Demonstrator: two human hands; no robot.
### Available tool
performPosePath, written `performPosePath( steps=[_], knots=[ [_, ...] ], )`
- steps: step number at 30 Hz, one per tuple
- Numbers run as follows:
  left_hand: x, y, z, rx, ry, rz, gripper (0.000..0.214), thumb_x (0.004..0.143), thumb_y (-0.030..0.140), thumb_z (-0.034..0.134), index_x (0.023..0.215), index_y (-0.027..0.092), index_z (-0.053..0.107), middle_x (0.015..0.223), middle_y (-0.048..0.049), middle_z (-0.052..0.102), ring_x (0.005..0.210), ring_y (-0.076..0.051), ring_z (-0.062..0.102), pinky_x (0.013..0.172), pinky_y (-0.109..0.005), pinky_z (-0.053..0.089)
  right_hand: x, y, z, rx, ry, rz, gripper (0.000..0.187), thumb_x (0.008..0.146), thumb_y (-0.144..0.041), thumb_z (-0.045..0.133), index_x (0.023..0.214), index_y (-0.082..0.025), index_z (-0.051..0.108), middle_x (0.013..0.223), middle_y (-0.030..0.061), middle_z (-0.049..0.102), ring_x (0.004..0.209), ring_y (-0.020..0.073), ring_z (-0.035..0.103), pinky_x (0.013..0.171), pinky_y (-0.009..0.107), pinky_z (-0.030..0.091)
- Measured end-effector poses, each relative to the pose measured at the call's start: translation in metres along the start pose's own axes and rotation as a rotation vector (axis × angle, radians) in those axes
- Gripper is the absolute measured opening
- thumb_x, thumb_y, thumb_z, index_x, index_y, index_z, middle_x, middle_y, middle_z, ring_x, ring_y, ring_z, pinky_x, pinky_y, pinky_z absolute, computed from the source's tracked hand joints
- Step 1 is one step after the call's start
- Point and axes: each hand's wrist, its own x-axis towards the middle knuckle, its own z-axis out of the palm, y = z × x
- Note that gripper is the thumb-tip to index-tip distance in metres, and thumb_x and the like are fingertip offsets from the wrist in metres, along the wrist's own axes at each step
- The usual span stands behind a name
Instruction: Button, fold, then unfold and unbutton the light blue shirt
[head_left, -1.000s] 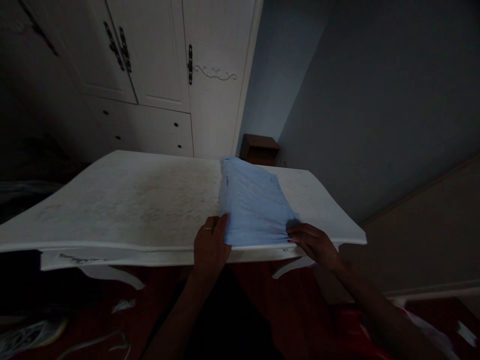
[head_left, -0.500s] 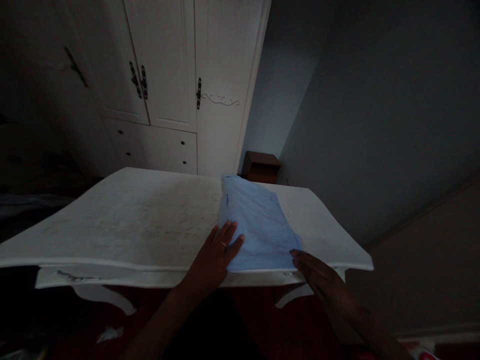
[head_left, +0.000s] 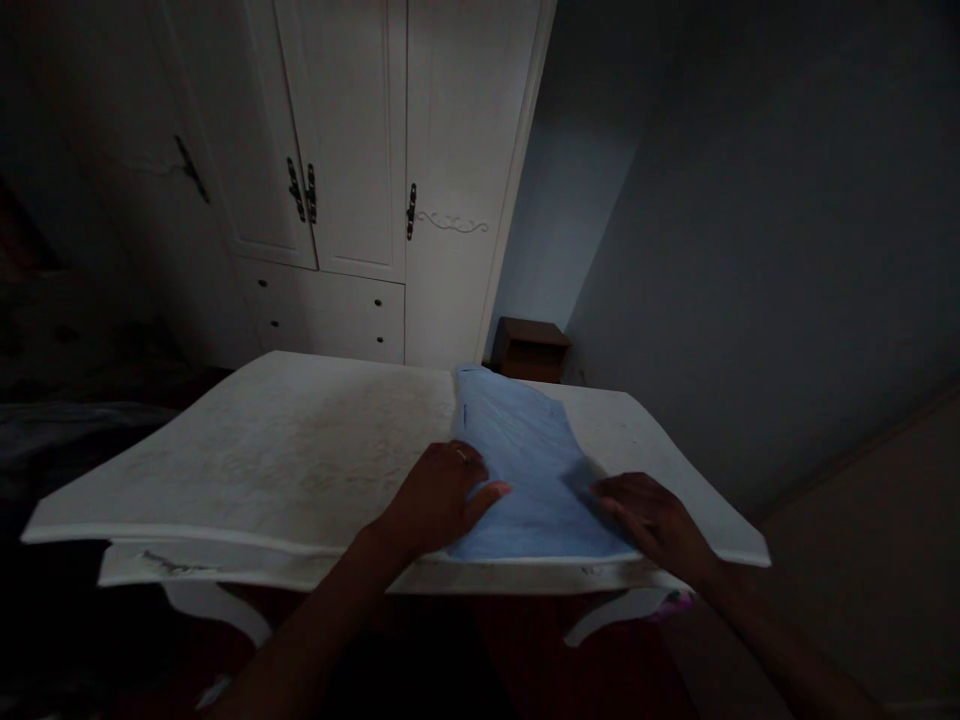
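A light blue folded garment (head_left: 517,450) lies lengthwise across the white table (head_left: 300,440), its near end at the table's front edge. Short dark slits mark its far left part; what kind of garment it is I cannot tell. My left hand (head_left: 442,495) is closed at the garment's left edge, fingers curled and thumb lying over the fabric. At the right edge, my right hand (head_left: 649,515) has its fingers bent together on the cloth, somewhat blurred. The fabric beside it looks slightly raised, with a dark shadow.
Behind the table stands a white wardrobe (head_left: 345,130) with dark handles and drawers. A small brown cabinet (head_left: 532,345) sits in the corner by the grey wall (head_left: 750,250). Dark fabric (head_left: 82,430) lies at the left. The table's curved legs (head_left: 217,610) show below.
My left hand has gone from flat and spread to curled at the garment's edge. My right hand has bent its fingers, and the garment's near end reaches farther right. The view has shifted slightly.
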Motion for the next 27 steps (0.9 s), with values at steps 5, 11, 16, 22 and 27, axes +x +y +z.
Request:
performPosePath(
  steps=[5,11,16,22,27],
  knots=[
    [0.057,-0.001,0.008,0.126,0.064,-0.019,0.039,0.097,0.04,0.041,0.1,0.013,0.068,0.113,-0.0122,0.066,0.114,-0.026,0.056,0.096,-0.042,0.043,0.075,0.021,0.03,0.061,0.027,0.239,0.04,0.094,-0.045,0.048,0.12,-0.019,0.062,0.121,0.01,0.064,0.113,0.0232,0.06,0.098,0.041,0.048],
    [0.078,-0.01,0.046,0.249,-0.088,-0.039,0.06,0.091,0.053,0.044,0.121,0.004,0.06,0.135,-0.0219,0.051,0.136,-0.034,0.035,0.113,-0.052,0.023,0.182,0.056,0.09,0.076,-0.073,0.337,0.064,0.095,-0.052,0.038,0.143,-0.01,0.041,0.146,0.0159,0.041,0.137,0.0254,0.036,0.115,0.042,0.027],
    [0.067,-0.013,0.061,0.223,-0.138,-0.06,0.076,0.09,0.062,0.037,0.136,0.002,0.048,0.144,-0.0229,0.041,0.139,-0.034,0.03,0.116,-0.054,0.011,0.237,0.066,0.147,-0.019,-0.305,0.317,0.072,0.097,-0.054,0.032,0.151,-0.007,0.025,0.157,0.0148,0.017,0.146,0.0263,0.012,0.118,0.045,0.013],
    [0.059,-0.014,0.066,0.164,-0.114,-0.076,0.081,0.09,0.065,0.032,0.14,0.003,0.042,0.149,-0.0217,0.035,0.142,-0.032,0.023,0.117,-0.053,0.005,0.244,0.08,0.192,0.038,-0.401,0.403,0.068,0.099,-0.055,0.021,0.15,-0.01,0.028,0.156,0.0124,0.022,0.146,0.0237,0.015,0.119,0.043,0.013],
    [0.06,-0.011,0.064,0.126,-0.154,-0.096,0.085,0.09,0.067,0.03,0.142,0.001,0.038,0.15,-0.0227,0.031,0.143,-0.032,0.019,0.118,-0.051,0.002,0.236,0.086,0.198,0.04,-0.375,0.37,0.064,0.101,-0.049,0.018,0.149,-0.008,0.031,0.154,0.011,0.027,0.145,0.0175,0.018,0.12,0.032,0.009]
  ],
)
